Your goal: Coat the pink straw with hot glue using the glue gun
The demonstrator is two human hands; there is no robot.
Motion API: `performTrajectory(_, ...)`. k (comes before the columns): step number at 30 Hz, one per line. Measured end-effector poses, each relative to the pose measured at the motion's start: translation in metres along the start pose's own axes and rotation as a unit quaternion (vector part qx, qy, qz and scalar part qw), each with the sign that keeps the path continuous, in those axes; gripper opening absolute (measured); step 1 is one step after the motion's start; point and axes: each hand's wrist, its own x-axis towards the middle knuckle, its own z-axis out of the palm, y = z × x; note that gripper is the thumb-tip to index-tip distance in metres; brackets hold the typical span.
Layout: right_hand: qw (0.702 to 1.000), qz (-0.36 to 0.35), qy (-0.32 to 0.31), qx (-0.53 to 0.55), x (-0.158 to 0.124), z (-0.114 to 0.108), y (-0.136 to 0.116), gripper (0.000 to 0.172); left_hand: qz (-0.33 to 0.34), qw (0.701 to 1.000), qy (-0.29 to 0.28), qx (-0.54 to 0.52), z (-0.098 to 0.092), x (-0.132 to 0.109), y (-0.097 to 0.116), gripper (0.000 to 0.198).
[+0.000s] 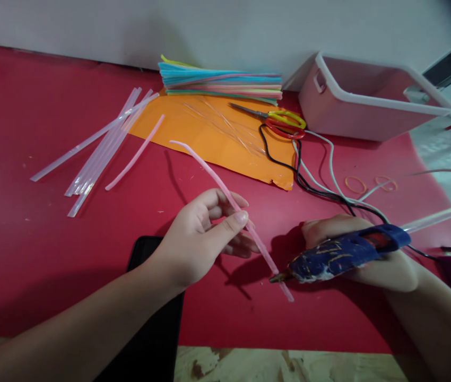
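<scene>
My left hand [205, 233] pinches a long pink straw [209, 168] between thumb and fingers, holding it slanted above the red sheet [30, 239]. My right hand [372, 254] grips a blue hot glue gun [340, 254] lying sideways. Its metal nozzle touches the lower part of the pink straw. A clear glue stick [440, 215] sticks out of the gun's back end to the right.
Clear glue sticks [102, 143] and a second pink straw [136, 154] lie at left. An orange sheet [217, 132], a stack of coloured straws [221, 82], scissors [277, 119], a pink bin [369, 98], cables [321, 180], rubber bands [356, 184] and a black phone [146, 254] are around.
</scene>
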Motion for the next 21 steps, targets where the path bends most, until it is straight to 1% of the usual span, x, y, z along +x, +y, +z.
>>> performTrajectory(3,1.000,0.003,0.000,0.004,0.0005,0.0004,0.0008,0.024,-0.002,1.000,-0.008,-0.012,-0.0006,0.0010,-0.0014,0.019)
performTrajectory(12,1.000,0.001,-0.002,0.001,-0.0022,0.0001,0.0008,0.031,-0.009,0.999,-0.019,-0.031,-0.0013,0.0012,-0.0007,0.013)
performTrajectory(18,1.000,0.005,-0.001,0.001,-0.0026,0.0002,0.0017,0.027,-0.012,0.999,-0.017,-0.037,-0.0005,0.0009,-0.0005,0.017)
performTrajectory(21,1.000,0.001,0.003,0.004,-0.0024,0.0009,0.0022,0.028,-0.006,0.999,-0.023,-0.040,-0.0005,0.0002,-0.0008,0.019)
